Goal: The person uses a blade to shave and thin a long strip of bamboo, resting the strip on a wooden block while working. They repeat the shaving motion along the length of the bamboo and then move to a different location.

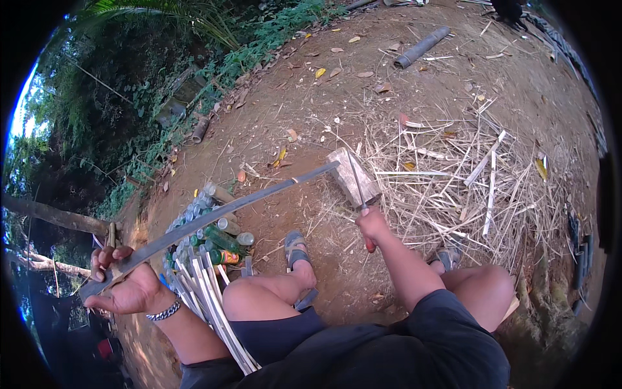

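My left hand [133,285] is raised at the left with its palm up, fingers curled round one end of a long grey bamboo strip [240,203]. The strip slants up to the right, its far tip at the upper end of a short wooden block [354,176] on the ground. In my right hand [372,225] is a knife [357,179] with a red-brown handle, its narrow blade lying over the block. A bundle of pale split strips [214,308] rests beside my left thigh, under my left forearm.
Glass bottles [217,236] are heaped left of my left foot. Pale shavings and split pieces [453,175] litter the dirt at the right. Farther off lies a grey bamboo tube [422,47]. Green plants [188,39] border the ground, and a dark animal [508,11] shows at the top right.
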Demonstrator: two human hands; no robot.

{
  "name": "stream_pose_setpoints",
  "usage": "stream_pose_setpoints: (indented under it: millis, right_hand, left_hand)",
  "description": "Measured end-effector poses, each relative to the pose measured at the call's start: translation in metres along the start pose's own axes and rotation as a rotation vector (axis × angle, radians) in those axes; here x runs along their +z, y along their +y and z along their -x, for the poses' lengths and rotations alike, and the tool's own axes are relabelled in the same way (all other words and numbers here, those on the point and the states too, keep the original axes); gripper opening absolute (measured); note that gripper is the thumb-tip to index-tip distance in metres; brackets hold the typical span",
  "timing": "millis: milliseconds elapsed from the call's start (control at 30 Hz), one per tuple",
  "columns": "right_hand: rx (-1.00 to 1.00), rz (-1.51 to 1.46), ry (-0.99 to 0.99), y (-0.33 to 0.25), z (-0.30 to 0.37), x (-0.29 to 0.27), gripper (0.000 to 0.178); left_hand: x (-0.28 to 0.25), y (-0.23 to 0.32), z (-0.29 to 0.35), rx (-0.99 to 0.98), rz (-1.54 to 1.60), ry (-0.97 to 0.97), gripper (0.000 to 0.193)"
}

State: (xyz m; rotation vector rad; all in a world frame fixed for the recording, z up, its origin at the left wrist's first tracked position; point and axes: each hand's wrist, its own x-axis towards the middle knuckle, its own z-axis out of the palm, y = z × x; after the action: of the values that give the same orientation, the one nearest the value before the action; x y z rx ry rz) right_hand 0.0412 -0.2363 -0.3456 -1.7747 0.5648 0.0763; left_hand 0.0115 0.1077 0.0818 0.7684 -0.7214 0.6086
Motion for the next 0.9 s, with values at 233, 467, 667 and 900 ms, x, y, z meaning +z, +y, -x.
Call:
stream_pose_setpoints:
  millis: [233,467,667,900]
  right_hand:
    - [-0.416,-0.001,-0.158,-0.171,0.161,0.018,0.024]
    - [-0.613,0.085,-0.224,-0.21,0.228,0.028,0.02]
    - [-0.434,0.008,-0.167,-0.165,0.188,0.017,0.025]
    - [-0.705,-0.088,-0.211,-0.198,0.233,0.024,0.027]
  left_hand:
    - [0.047,0.001,0.047,0.128,-0.126,0.01,0.055]
    - [0.087,-0.002,0.082,0.262,-0.272,0.269,0.059]
    - [0.104,-0.004,0.105,0.248,-0.236,0.133,0.059]
    - [0.103,-0.003,0.102,0.253,-0.244,0.211,0.059]
